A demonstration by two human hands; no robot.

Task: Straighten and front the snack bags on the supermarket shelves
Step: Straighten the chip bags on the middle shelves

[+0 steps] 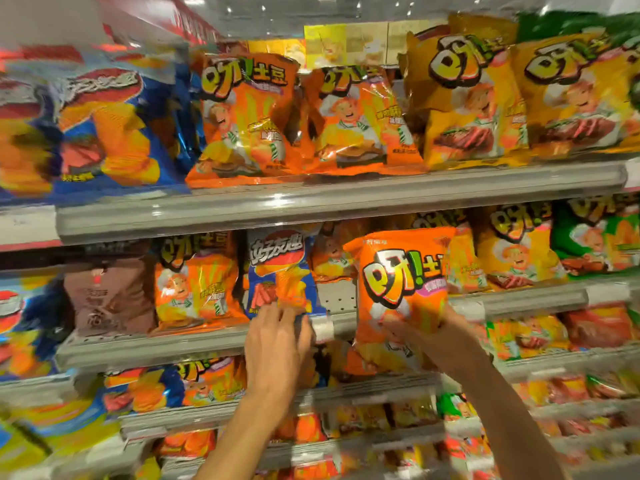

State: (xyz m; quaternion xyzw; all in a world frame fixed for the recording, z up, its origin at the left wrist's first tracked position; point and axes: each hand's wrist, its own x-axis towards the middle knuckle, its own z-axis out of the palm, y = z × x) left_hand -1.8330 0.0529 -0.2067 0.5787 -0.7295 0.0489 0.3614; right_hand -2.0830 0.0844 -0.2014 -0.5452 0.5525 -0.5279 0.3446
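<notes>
My right hand holds an orange snack bag upright by its lower part, out in front of the middle shelf. My left hand grips the bottom edge of a blue snack bag that stands on that shelf. Between the two bags the shelf shows a bare gap. An orange bag and a brown bag stand to the left of the blue one.
The upper shelf carries orange bags, yellow bags and blue bags. Yellow and green bags stand on the middle shelf at the right. Lower shelves hold more blurred bags.
</notes>
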